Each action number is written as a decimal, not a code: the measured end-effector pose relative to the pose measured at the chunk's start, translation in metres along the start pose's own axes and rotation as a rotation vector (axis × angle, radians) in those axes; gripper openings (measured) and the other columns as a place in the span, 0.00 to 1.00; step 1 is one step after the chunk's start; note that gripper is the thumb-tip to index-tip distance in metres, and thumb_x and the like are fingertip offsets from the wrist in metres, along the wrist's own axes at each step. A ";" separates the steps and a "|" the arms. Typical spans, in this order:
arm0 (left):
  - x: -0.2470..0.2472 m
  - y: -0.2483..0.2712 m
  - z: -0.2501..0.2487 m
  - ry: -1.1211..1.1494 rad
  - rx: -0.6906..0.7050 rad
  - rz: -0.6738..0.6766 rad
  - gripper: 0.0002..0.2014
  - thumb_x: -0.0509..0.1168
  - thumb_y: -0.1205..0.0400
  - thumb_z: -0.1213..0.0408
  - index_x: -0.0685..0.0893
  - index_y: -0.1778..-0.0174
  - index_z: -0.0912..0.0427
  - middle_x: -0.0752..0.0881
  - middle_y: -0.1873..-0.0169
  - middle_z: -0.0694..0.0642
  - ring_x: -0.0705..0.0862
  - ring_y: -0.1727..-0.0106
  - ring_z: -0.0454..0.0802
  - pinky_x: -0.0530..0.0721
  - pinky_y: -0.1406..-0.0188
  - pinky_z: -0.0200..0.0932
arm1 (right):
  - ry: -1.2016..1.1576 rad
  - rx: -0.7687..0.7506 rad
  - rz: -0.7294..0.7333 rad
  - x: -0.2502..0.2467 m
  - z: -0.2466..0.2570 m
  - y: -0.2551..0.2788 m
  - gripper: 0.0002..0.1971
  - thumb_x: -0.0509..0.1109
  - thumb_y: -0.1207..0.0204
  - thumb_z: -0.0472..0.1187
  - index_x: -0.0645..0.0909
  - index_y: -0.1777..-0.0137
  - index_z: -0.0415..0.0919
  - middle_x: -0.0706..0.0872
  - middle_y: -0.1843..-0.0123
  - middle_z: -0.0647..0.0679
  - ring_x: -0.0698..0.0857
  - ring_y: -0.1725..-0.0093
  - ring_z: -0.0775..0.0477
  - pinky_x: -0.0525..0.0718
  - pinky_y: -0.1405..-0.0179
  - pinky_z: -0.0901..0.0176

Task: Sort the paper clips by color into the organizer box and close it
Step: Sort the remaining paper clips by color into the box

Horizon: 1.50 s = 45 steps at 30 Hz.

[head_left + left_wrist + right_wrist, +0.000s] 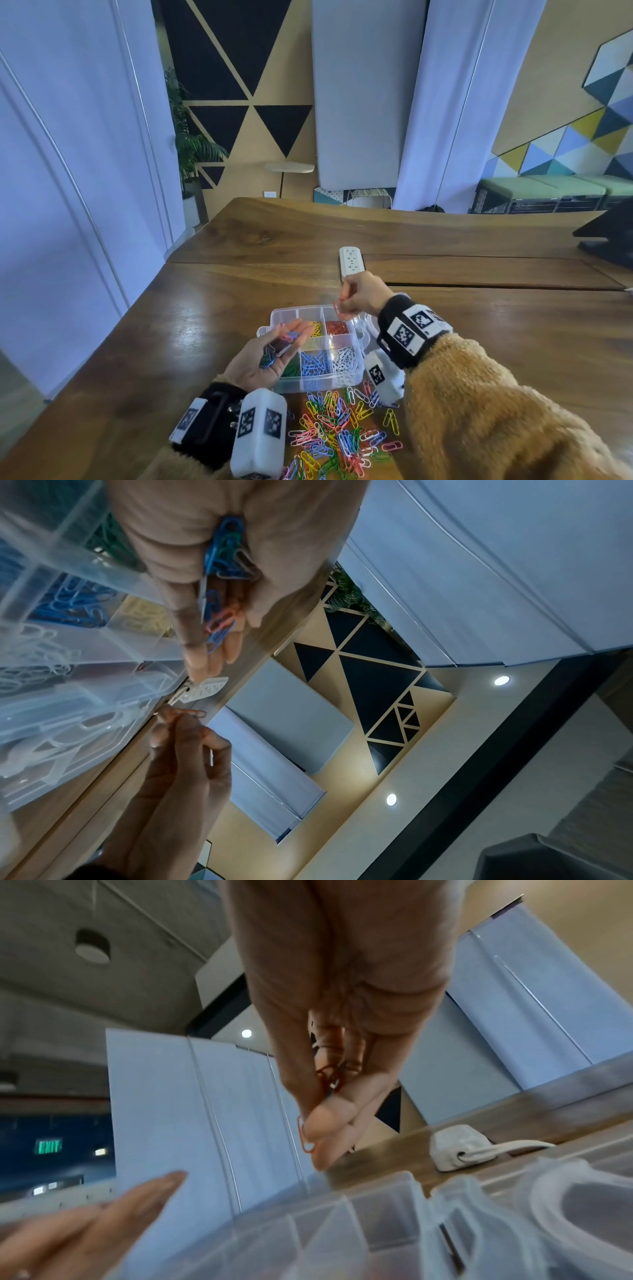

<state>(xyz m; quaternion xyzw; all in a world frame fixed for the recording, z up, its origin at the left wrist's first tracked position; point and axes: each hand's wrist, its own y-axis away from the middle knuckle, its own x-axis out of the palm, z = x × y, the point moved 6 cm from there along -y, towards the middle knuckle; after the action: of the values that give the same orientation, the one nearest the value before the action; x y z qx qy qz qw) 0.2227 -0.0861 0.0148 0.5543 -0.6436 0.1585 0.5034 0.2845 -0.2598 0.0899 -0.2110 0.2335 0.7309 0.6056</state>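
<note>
Red clip (337, 307) pinched by right hand (364, 294) above box (356, 375); mixed clips (279, 346) cupped in half-open left hand (265, 359). Loose pile (342, 431) on bench (205, 308), power strip (351, 261) behind.

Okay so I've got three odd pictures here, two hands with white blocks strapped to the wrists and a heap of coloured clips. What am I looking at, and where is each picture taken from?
No machine here: a person sorts by hand, wearing cameras. The big view comes from a camera on the head; the other two come from the wrist cameras, looking along each hand, so they appear tilted.

On the wooden table sits a clear organizer box, lid open, with red, yellow, green, blue and white clips in separate compartments. A loose pile of mixed paper clips lies in front of it, and a white power strip behind.

The left hand, palm up, cradles a small bunch of clips. The right hand pinches a red clip above the box.
</note>
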 end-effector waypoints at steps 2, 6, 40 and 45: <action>-0.001 0.000 -0.002 -0.016 0.002 0.015 0.18 0.53 0.15 0.70 0.74 0.34 0.78 0.83 0.41 0.77 0.88 0.47 0.69 0.90 0.60 0.52 | 0.103 0.079 0.020 0.006 -0.005 -0.009 0.13 0.68 0.28 0.23 0.73 0.67 0.38 0.83 0.65 0.43 0.86 0.65 0.46 0.87 0.61 0.60; 0.001 0.002 -0.002 -0.037 -0.023 0.002 0.25 0.50 0.11 0.58 0.72 0.34 0.80 0.82 0.41 0.80 0.88 0.50 0.72 0.84 0.51 0.59 | 0.354 0.120 0.011 0.021 -0.010 -0.033 0.03 0.71 0.28 0.29 0.81 0.56 0.31 0.85 0.46 0.34 0.87 0.48 0.38 0.86 0.47 0.47; 0.048 0.019 0.000 -0.042 -0.026 0.161 0.35 0.47 0.14 0.47 0.74 0.41 0.84 0.82 0.46 0.83 0.88 0.53 0.73 0.88 0.60 0.64 | 0.507 -0.557 -0.050 0.034 0.050 0.034 0.02 0.69 0.25 0.39 0.81 0.56 0.43 0.75 0.55 0.55 0.69 0.51 0.58 0.74 0.48 0.61; 0.044 0.014 0.007 -0.021 -0.079 0.151 0.37 0.49 0.15 0.46 0.79 0.45 0.87 0.81 0.46 0.84 0.87 0.52 0.75 0.88 0.63 0.65 | 0.556 -0.574 0.047 0.037 0.048 0.032 0.04 0.71 0.27 0.37 0.82 0.54 0.39 0.81 0.50 0.47 0.73 0.48 0.53 0.73 0.48 0.62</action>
<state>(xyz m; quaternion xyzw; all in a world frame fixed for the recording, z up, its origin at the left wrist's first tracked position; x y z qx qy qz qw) 0.2125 -0.1112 0.0533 0.4854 -0.6947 0.1647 0.5047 0.2454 -0.2070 0.1092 -0.5560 0.1797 0.6950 0.4191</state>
